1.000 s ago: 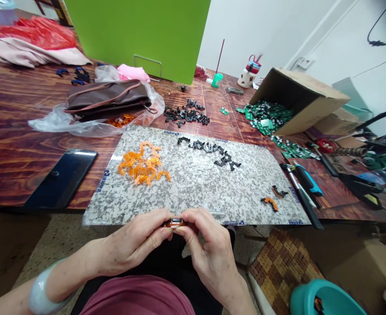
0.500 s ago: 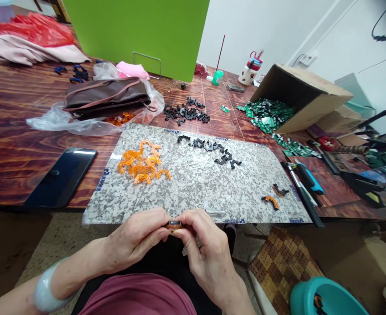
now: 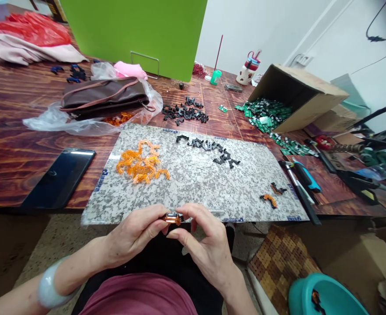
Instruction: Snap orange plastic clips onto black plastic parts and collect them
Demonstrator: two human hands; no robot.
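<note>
Just past the front edge of the speckled board point(image 3: 193, 192), my left hand point(image 3: 137, 234) pinches a small orange-and-black plastic piece point(image 3: 172, 219) between thumb and fingers. Against the piece's right end rests the index fingertip of my right hand point(image 3: 206, 243), while its thumb hangs apart below. Orange translucent curved parts point(image 3: 140, 164) lie heaped on the board's left side. Black curved parts point(image 3: 207, 145) are strung along its upper middle, above some thin pale pins point(image 3: 199, 162). Two joined orange-and-black pieces point(image 3: 269, 201) sit toward the right.
A phone point(image 3: 60, 179) lies left of the board, a brown bag point(image 3: 104, 96) behind it. More black parts point(image 3: 186, 113) are beyond the board. A cardboard box point(image 3: 311, 96) spills green circuit boards. Hammer point(image 3: 299, 192) and blue-handled cutter point(image 3: 307, 175) lie right; a teal basin point(image 3: 327, 284) stands below.
My right thumb has come away from the orange-and-black piece and its grip has loosened. The piece has tilted, showing more orange, and stays in my left hand.
</note>
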